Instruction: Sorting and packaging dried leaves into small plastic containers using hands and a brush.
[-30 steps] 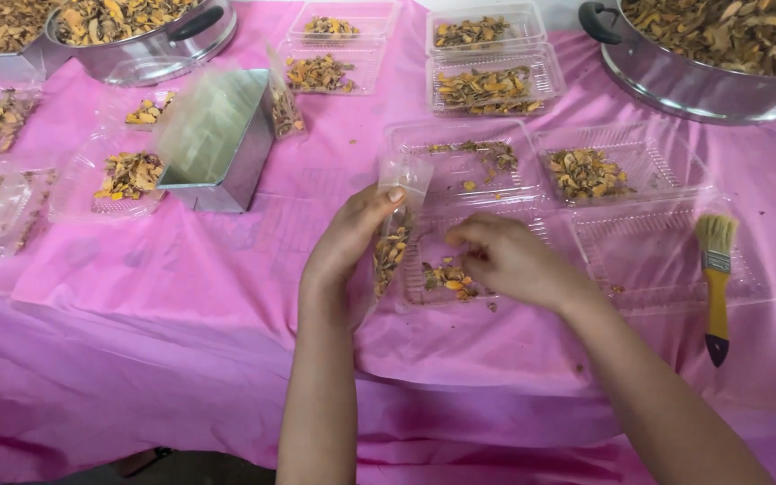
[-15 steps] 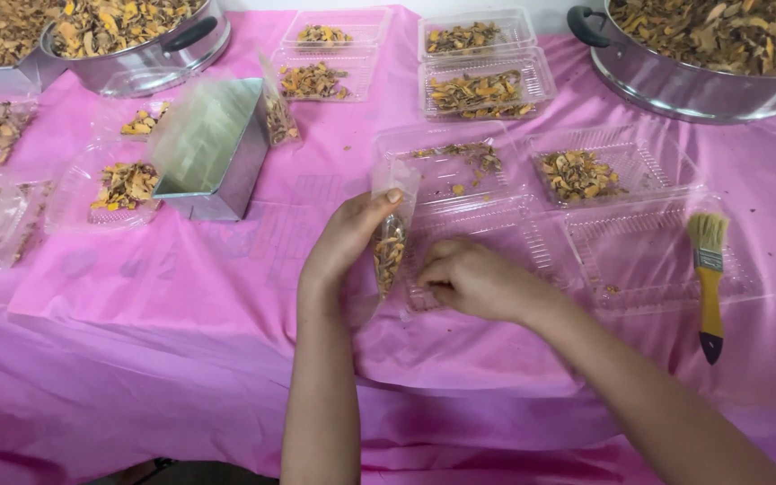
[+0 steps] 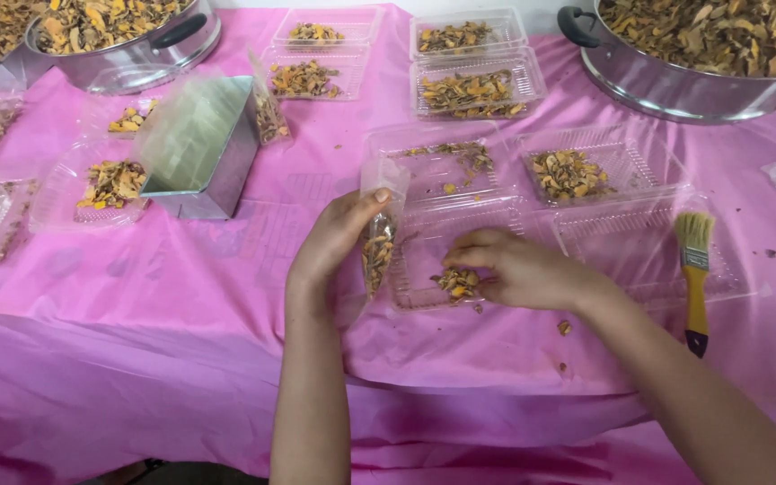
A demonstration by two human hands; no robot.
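Observation:
My left hand [image 3: 334, 238] holds a small clear plastic bag [image 3: 377, 229] upright; the bag is partly filled with dried yellow-brown slices. My right hand [image 3: 518, 268] rests in an open clear plastic clamshell tray [image 3: 424, 235], fingers curled over a small pile of the dried slices [image 3: 456, 283] at the tray's near edge. Whether the fingers pinch any slices I cannot tell. The two hands are a short gap apart on the pink tablecloth [image 3: 181, 305].
A yellow-handled paintbrush [image 3: 695, 269] lies at right. Another tray with slices [image 3: 577, 171] sits behind. Filled trays [image 3: 473, 85] stand farther back. A large steel pot [image 3: 702, 54] is at back right, another pot [image 3: 127, 36] at back left, a steel box with bags [image 3: 204, 148] at left.
My right hand moved over the pile in the tray, closed over it half a second ago, and now rests beside it with the slices showing again. The left hand kept the bag steady.

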